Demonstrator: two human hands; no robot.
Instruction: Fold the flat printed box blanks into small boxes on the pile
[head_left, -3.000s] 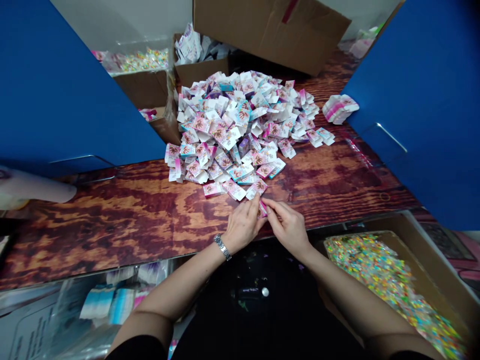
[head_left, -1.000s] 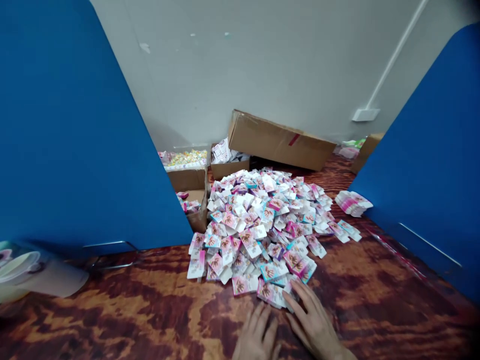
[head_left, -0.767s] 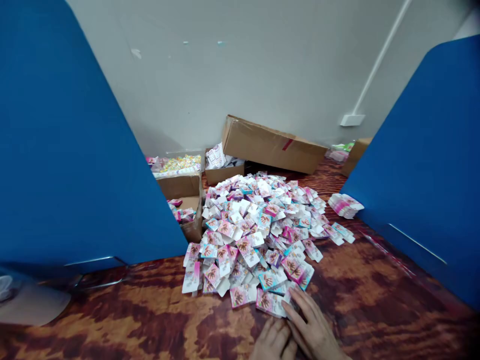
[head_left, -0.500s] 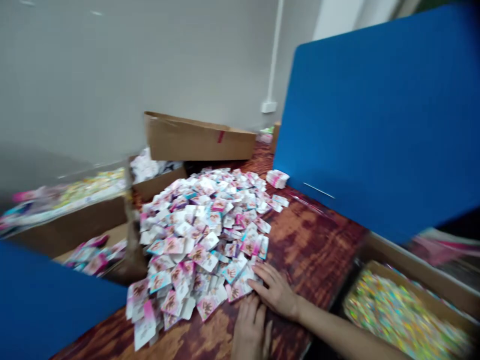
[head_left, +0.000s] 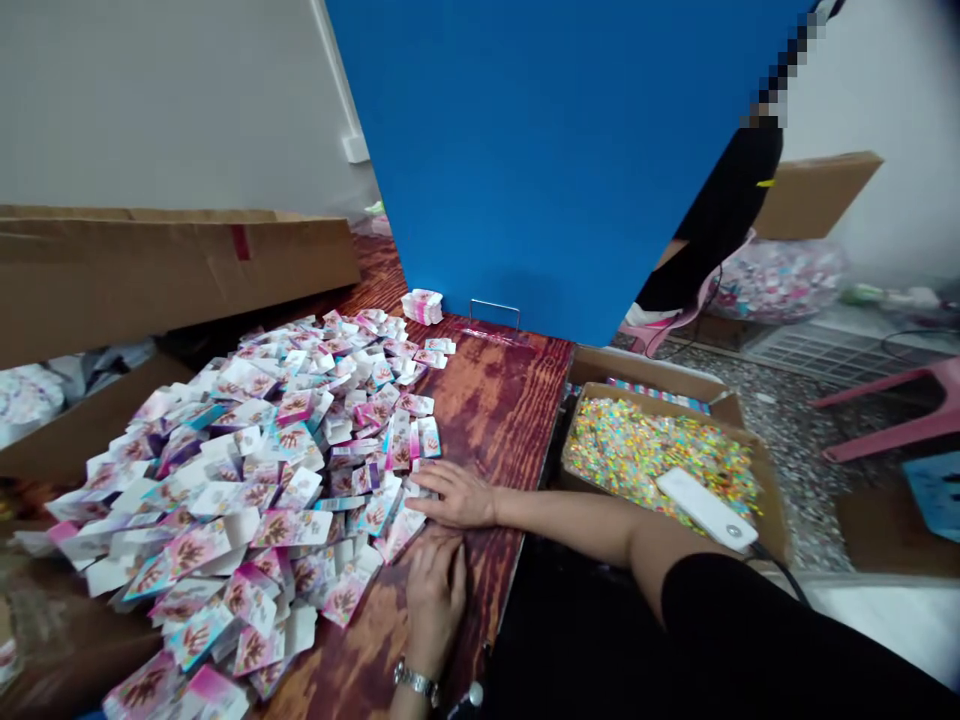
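Observation:
A big heap of small folded paper cards or boxes (head_left: 255, 480), white with pink, purple and blue print, covers the left of the table. At its right edge rests my right hand (head_left: 459, 495), fingers stretched out and touching the nearest pieces, without a grip on any. My left hand (head_left: 435, 590), with a metal watch (head_left: 417, 682) on the wrist, lies palm down on the wooden tabletop (head_left: 480, 400) just below it. Its fingers are loosely bent next to the heap, and I see nothing held in them.
A tall blue panel (head_left: 525, 150) stands across the table's far end beside a small banded stack (head_left: 422, 306). Long cardboard boxes (head_left: 172, 275) line the left. Right of the table, a carton (head_left: 772, 500) holds colourful small pieces and a white device (head_left: 705, 508). Another person (head_left: 731, 200) sits behind the panel.
My view has swung to the right, bringing the carton, the white device and the other person into sight. Both hands stay by the heap's right edge.

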